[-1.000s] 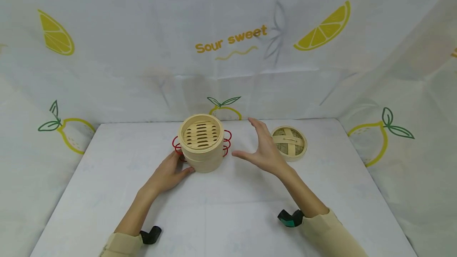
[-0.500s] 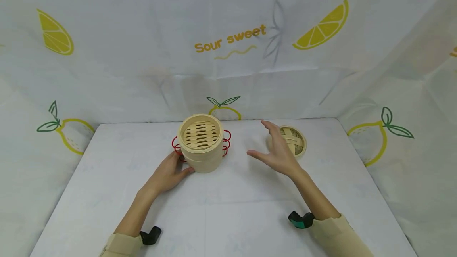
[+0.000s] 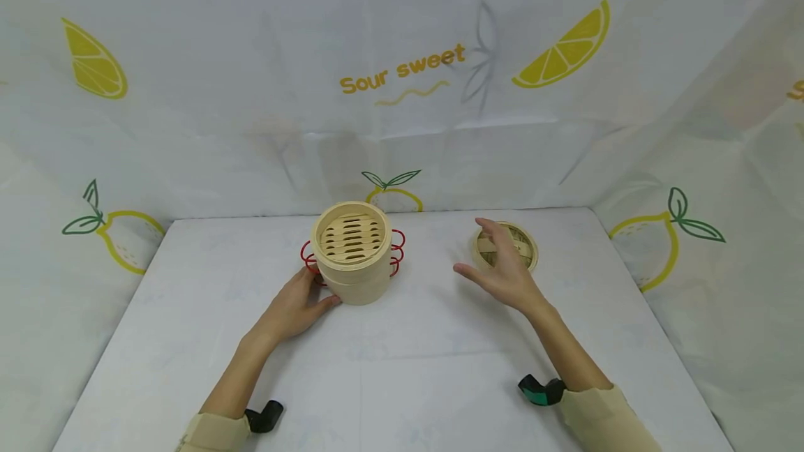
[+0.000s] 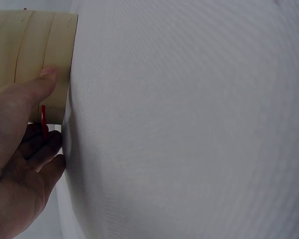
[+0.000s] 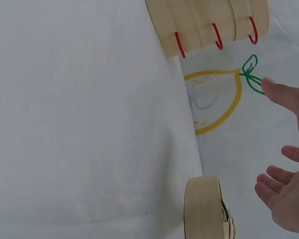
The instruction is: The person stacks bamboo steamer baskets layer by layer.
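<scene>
One steamer stack (image 3: 353,281), three red handles (image 3: 398,257) along its right side; one lid (image 5: 203,208) well apart, both on desk (image 3: 402,382). Left hand (image 3: 292,309): thumb and fingers gripping stack's lower side. Right hand (image 3: 510,283): fingers spread wide above lid.

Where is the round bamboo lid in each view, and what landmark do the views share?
Head: the lid is right of centre, partly hidden by the right hand.
Left wrist: not in it.
Right wrist: lid side-on at the bottom edge, right of centre.
Shared landmark: the bamboo stack, visible in all three.
</scene>
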Available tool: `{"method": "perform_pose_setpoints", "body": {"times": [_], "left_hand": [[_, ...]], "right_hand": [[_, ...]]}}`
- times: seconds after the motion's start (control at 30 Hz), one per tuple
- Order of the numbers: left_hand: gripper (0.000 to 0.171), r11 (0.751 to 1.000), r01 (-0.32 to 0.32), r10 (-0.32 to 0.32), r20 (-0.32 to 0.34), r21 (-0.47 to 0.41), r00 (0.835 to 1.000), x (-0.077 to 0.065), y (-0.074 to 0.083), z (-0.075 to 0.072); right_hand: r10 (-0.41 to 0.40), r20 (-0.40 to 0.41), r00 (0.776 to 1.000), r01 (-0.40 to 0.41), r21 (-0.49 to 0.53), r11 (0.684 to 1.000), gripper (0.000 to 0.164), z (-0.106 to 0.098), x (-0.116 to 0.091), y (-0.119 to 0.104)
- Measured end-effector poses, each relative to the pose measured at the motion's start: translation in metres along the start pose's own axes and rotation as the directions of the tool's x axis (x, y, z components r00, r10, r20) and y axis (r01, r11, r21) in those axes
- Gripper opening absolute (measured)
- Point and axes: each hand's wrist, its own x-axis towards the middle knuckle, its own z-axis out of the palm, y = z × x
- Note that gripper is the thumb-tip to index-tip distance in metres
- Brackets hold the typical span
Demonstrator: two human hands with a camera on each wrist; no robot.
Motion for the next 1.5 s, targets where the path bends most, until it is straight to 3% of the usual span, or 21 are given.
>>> {"method": "perform_pose_setpoints", "body": {"times": [0.17, 0.47, 0.83, 1.23, 1.5], "left_hand": [[0.064, 1.0, 0.026, -0.026, 0.024, 0.002, 0.999, 0.001, 0.002, -0.002], [0.065, 1.0, 0.017, -0.017, 0.024, 0.001, 1.0, 0.001, 0.002, -0.002], [0.061, 1.0, 0.013, -0.013, 0.02, -0.002, 1.0, 0.001, 0.003, -0.002], [0.063, 1.0, 0.003, -0.003, 0.021, -0.005, 1.0, 0.002, 0.001, -0.001], [0.062, 1.0, 0.009, -0.009, 0.024, 0.001, 1.0, 0.002, 0.0, -0.001]], "right_hand": [[-0.001, -0.003, 1.0, 0.001, 0.015, 1.0, 0.091, -0.006, 0.0, 0.01], [-0.101, -0.061, 0.993, 0.098, -0.05, 0.994, 0.073, -0.013, 0.001, 0.032], [-0.025, -0.061, 0.998, 0.025, -0.002, 1.0, 0.062, -0.023, 0.001, 0.052], [-0.021, -0.092, 0.996, 0.018, -0.032, 0.999, 0.059, -0.031, 0.001, 0.067], [-0.036, -0.121, 0.992, 0.034, -0.015, 0.999, 0.044, -0.033, 0.004, 0.075]]}}
